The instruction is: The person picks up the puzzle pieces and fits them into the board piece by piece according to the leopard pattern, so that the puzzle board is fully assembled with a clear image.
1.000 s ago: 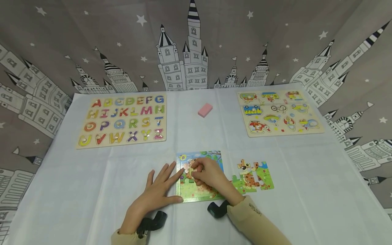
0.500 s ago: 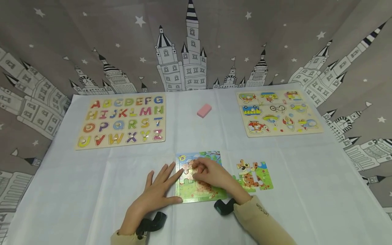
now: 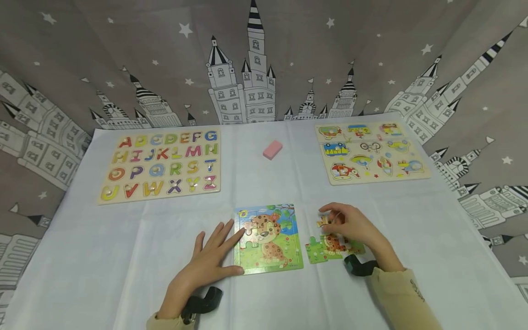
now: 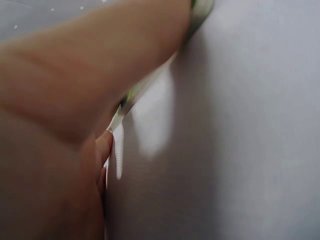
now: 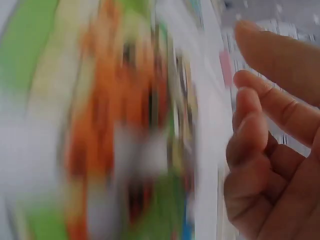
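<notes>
A square leopard jigsaw board (image 3: 270, 263) lies on the white cloth, jigsaw outlines showing at its upper left. My left hand (image 3: 210, 259) spreads its fingers along the board's left edge, fingertips and thumb touching it. Off the board's right side, my right hand (image 3: 356, 227) hovers over loose leopard puzzle pieces (image 3: 316, 251) and partly covers them. Its thumb and forefinger stand apart around a piece with the animal's face (image 3: 322, 222). In the right wrist view nothing shows between the fingertips; the pieces (image 5: 110, 120) there are blurred. The left wrist view shows mostly palm and cloth.
A wooden alphabet board (image 3: 161, 165) lies at the back left and a vehicle peg board (image 3: 371, 153) at the back right. Between them is a pink block (image 3: 272, 150). A castle-print curtain (image 3: 165, 55) hangs behind the table.
My right hand has moved right, from over the board to the loose pieces, uncovering the leopard picture. The left hand stays on the board's edge.
</notes>
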Available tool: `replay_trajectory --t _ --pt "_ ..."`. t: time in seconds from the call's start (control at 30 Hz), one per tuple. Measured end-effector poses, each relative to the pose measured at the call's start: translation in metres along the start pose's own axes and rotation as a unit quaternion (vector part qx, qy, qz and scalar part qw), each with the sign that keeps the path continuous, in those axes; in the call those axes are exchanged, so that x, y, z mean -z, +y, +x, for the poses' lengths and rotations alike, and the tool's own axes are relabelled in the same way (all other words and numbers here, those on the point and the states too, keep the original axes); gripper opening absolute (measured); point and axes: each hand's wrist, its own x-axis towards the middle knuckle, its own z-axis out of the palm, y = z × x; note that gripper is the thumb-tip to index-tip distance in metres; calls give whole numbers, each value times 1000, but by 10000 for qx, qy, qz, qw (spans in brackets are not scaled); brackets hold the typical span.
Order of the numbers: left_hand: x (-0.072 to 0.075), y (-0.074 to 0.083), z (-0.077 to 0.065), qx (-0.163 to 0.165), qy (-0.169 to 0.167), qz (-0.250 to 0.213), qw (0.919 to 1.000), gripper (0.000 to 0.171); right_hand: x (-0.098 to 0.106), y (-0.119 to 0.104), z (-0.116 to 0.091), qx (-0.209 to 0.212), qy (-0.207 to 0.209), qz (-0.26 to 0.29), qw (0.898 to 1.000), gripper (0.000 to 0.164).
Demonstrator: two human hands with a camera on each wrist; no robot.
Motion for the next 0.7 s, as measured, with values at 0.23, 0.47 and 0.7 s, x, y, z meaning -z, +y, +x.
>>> replay_trajectory --t 0.23,0.47,0.7 --pt "1 1 -1 -44 37 -81 10000 85 18 29 -24 291 34 -531 9982 46" --pt "2 2 -2 -68 25 -106 9999 84 10 39 -30 314 147 -529 9980 45" --pt "1 2 -2 -83 98 -87 9999 85 6 32 -26 91 233 -1044 9942 47"
